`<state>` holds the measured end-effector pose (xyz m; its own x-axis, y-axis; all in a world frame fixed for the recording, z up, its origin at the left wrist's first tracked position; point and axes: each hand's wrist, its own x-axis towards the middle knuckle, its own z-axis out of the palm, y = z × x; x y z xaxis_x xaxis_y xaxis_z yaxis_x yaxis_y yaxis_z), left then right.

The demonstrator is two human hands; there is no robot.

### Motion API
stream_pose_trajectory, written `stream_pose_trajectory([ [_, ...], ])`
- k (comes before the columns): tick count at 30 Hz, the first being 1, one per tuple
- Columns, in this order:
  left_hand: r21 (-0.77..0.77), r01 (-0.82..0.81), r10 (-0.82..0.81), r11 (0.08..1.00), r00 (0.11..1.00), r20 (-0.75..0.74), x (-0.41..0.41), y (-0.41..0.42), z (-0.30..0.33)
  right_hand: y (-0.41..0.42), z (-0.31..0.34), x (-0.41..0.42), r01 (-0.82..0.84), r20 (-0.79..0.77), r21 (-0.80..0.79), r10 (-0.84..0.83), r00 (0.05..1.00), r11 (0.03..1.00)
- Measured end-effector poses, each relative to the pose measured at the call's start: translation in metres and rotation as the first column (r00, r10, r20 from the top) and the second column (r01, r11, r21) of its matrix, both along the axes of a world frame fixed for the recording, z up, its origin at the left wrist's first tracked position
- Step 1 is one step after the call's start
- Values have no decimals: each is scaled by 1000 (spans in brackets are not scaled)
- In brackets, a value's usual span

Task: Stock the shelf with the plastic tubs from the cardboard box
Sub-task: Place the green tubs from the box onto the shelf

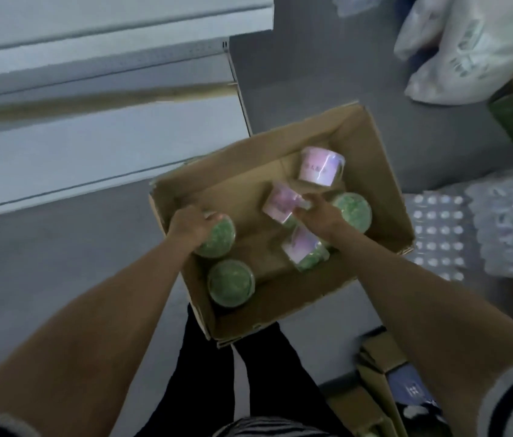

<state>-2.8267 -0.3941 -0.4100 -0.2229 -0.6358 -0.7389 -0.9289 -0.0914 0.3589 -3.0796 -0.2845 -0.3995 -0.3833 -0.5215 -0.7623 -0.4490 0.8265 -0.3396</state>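
**Both hands down in the box of tubs**

The left hand (189, 227) is curling over the green lid of an upright plastic tub (217, 238) near the box's left wall, fingers wrapping round its rim. Just nearer the person than that hand, a second green-lidded tub (231, 282) is standing upright, apart from it. The right hand (318, 212) is pinching a pink-labelled tub (282, 203) that is tilting on its side, fingertips closing on its upper edge. Beyond that hand another pink tub (320, 167) is lying tipped toward the far wall; to the hand's right a green-lidded tub (354, 211) is sitting upright, partly hidden by the wrist. Beneath the right forearm a further tub (305, 250) is lying on its side, pink label up.

All six are sitting inside the open cardboard box (384, 184), which is resting on the grey floor (60, 263). To the left of the left hand the white shelf (91, 146) is running along the wall. Right of the right hand, shrink-wrapped bottle packs (438, 234) are lying; white plastic bags (469, 52) are slumping farther off.
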Motion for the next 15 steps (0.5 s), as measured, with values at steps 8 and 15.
stream_pose_trajectory([
  [8, 108, 33, -37, 994, 999, 32, -8, -11, -43, -22, -38, 10, 223, -13, 1, -223, 975, 975],
  [15, 75, 110, -115, 991, 992, 56, -2, -20, -50, -29, -51, 29, 307, -117, -65, -312, 943, 950],
])
